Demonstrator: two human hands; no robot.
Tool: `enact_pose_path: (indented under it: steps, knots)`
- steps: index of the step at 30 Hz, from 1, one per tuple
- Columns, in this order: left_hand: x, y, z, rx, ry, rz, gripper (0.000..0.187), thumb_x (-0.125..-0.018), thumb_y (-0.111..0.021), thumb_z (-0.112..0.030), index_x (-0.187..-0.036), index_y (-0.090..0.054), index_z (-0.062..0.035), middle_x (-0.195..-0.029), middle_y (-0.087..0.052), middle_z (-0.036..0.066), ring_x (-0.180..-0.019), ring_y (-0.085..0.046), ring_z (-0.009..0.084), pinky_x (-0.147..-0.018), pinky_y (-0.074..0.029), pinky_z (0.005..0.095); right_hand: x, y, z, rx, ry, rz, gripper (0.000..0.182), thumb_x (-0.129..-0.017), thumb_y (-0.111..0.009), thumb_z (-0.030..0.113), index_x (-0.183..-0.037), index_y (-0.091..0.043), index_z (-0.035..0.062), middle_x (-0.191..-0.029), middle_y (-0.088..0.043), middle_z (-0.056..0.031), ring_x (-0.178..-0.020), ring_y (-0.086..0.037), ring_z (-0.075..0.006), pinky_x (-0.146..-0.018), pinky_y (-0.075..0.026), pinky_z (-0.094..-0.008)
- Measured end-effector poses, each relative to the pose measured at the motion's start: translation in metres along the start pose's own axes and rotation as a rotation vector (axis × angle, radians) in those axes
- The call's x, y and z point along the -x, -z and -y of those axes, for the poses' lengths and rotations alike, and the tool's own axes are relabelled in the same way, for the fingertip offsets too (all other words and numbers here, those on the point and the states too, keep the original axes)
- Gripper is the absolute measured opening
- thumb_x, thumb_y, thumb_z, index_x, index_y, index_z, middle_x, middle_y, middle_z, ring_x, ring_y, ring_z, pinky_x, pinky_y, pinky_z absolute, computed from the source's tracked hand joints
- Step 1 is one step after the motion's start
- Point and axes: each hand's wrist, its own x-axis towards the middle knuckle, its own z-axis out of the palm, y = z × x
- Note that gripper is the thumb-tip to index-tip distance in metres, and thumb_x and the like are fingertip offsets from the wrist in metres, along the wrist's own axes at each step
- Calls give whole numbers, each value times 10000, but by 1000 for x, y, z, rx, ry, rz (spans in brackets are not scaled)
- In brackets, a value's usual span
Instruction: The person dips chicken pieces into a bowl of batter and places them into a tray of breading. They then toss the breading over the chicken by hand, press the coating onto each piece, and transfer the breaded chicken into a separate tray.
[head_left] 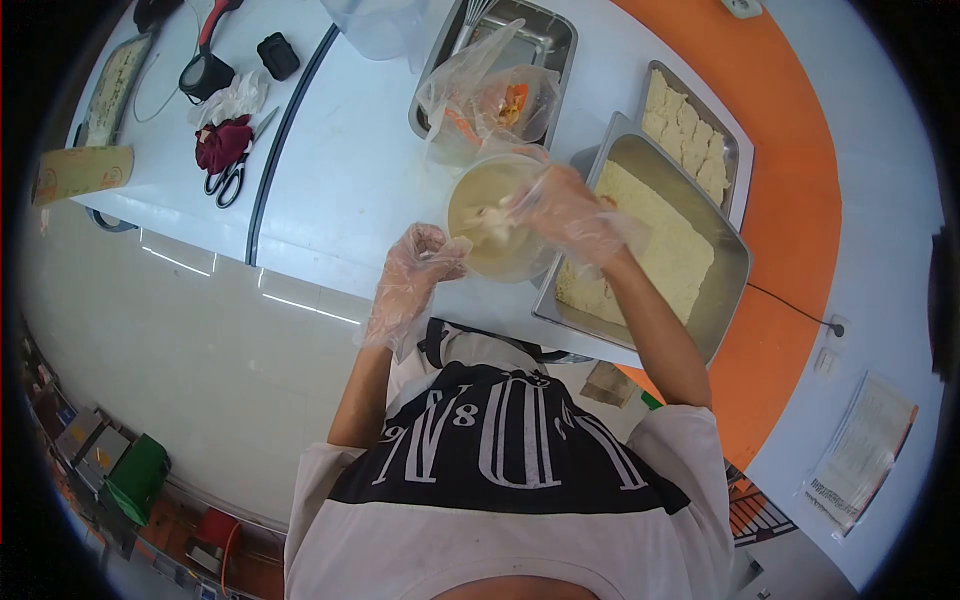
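Over the bowl (518, 270) of beige liquid on the tabletop (345, 165), the gloved right hand (568, 215), in from three o'clock, has its grip pinching a blurred pale lump (490, 222). The gloved left hand (412, 277) curls at the bowl's eight o'clock edge; I cannot tell whether its grip pinches the rim. A metal tray (722, 288) of pale crumbs lies at three o'clock.

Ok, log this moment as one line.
Right hand: gloved, over bowl, holding pale blurred piece | left hand: gloved, beside bowl | metal tray: right of bowl, pale layer inside
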Motion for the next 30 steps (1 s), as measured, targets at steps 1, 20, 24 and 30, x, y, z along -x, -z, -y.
enact_pose_path:
  steps: [1,20,24,30]
  knots:
    - [-1,2,2,5,-7,8,339,-961,-859,-263,-1034,-621,-31,-964,-665,52,-855,-725,157,-820,-651,310,1,9,-4,93,115,-172,234,-873,-791,270,-864,-807,38,-949,-768,-217,-906,-747,-352,-848,-574,-450]
    - [6,1,-6,19,2,33,298,-1090,-674,-328,-1108,-662,-31,-907,-684,36,-859,-688,124,-910,-593,331,38,-27,25,39,329,-79,223,-883,-762,237,-860,-784,16,-823,-738,-242,-823,-736,-429,-818,-603,-457]
    - [10,-2,-6,27,-25,19,295,-1107,-644,-330,-1113,-670,-36,-922,-699,46,-865,-695,133,-908,-592,329,8,16,-4,76,338,-268,229,-859,-777,230,-902,-793,6,-835,-742,-232,-804,-736,-419,-800,-598,-455]
    - [12,-5,-8,12,-47,19,310,-1104,-649,-319,-1138,-665,-11,-944,-713,69,-887,-713,156,-924,-600,348,4,28,-6,262,386,-564,217,-887,-717,221,-775,-753,39,-806,-742,-179,-752,-720,-392,-728,-581,-490]
